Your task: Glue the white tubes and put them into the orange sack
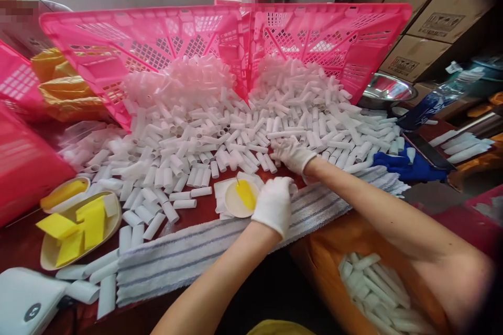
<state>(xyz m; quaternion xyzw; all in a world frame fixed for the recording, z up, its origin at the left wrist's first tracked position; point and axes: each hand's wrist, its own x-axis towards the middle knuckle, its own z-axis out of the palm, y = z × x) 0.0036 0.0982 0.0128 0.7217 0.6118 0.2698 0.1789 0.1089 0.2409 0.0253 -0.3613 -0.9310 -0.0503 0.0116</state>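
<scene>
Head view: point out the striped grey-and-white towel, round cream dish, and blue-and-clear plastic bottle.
Striped grey-and-white towel (pixel 192 252): head view, stretch left of the left forearm.
Round cream dish (pixel 231 200): head view, bare inner surface.
Blue-and-clear plastic bottle (pixel 429 104): head view, mid-body.

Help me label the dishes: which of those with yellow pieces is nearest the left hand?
The round dish beside the left hand, holding one yellow piece; the oval dish and smaller dish behind it stand farther left.
</scene>
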